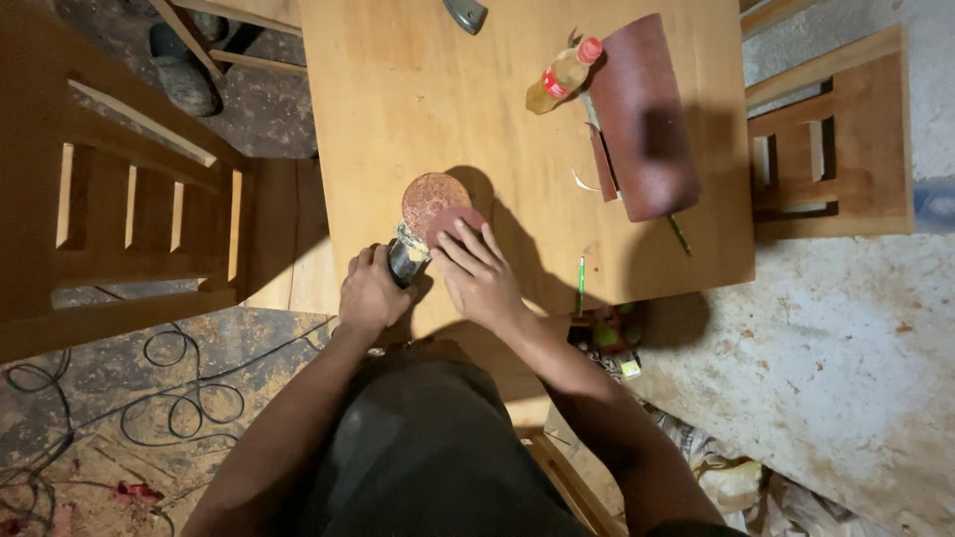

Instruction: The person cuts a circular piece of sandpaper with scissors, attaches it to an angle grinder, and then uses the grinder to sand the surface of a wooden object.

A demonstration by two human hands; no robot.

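left hand [370, 294] clamped on grinder [408, 257] | right hand [477, 276] fingers spread flat on red disc [454, 223] | bottle [563, 76] at 1 o'clock

plastic bottle [562, 77], sandpaper roll [642, 114] — coiled cable [179, 403]

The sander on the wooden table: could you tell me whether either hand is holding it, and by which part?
The left hand grips the sander around its dark body, below the round pad. The right hand lies flat on a reddish sanding disc, not gripping.

The person wears a dark grey garment over the body. Both arms are bare to the shoulders, without sleeves. The left hand [370, 294] and right hand [480, 281] have no gloves.
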